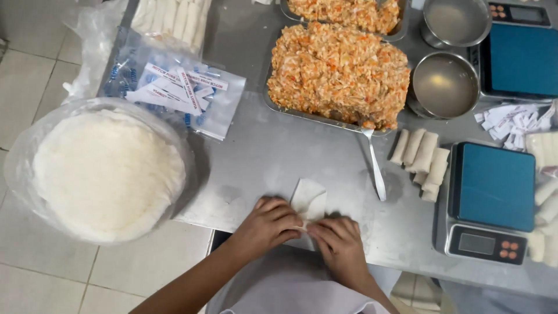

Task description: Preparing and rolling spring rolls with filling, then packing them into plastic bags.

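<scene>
Hands, left (268, 224) and right (339, 244), pinch the wrapper (308, 199) between curled fingers, its free corner pointing far.

Two trays of orange filling (339, 72), two steel bowls (444, 84), two blue scales (494, 186), one spoon (375, 166).

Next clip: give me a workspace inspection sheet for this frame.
Surface: steel table, smeared.
Job's things: white wrapper, partly folded, under both hands.
Clutter: tray of orange filling, spoon, finished rolls, wrapper stack in plastic, label bag, two metal bowls, two blue scales.
Grippers: left hand and right hand pressing the wrapper.
Cables: nothing seen.
Surroundings: tiled floor.
</scene>
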